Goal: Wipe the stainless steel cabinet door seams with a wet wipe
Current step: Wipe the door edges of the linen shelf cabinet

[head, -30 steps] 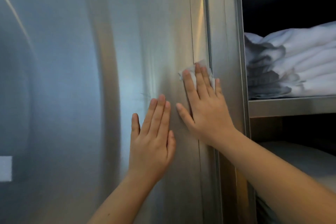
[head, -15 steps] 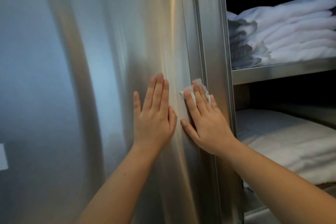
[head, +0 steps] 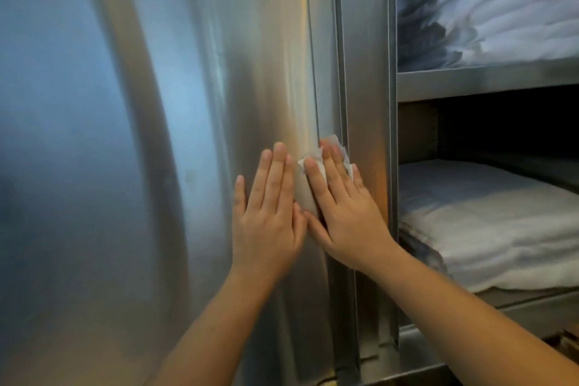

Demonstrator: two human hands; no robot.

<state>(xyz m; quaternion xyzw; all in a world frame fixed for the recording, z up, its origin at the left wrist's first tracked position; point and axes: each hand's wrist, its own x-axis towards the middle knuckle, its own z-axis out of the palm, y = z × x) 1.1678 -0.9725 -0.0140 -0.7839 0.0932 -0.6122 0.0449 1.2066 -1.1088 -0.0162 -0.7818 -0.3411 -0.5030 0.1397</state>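
- While the right hand (head: pixel 347 213) lies flat on the wet wipe (head: pixel 317 154), its straight fingers press the wipe against the right edge strip of the cabinet door (head: pixel 188 135), just left of the dark vertical seam (head: pixel 341 72).
- The left hand (head: pixel 269 219) is also flat on the door, fingers straight and together, holding nothing; it is just left of the right hand, and the two thumbs nearly touch.
- White corners of the wipe show above and between the right fingertips.
- To the right, an open steel shelf (head: pixel 485 81) carries folded white linen (head: pixel 501 9); more linen lies on the level below.
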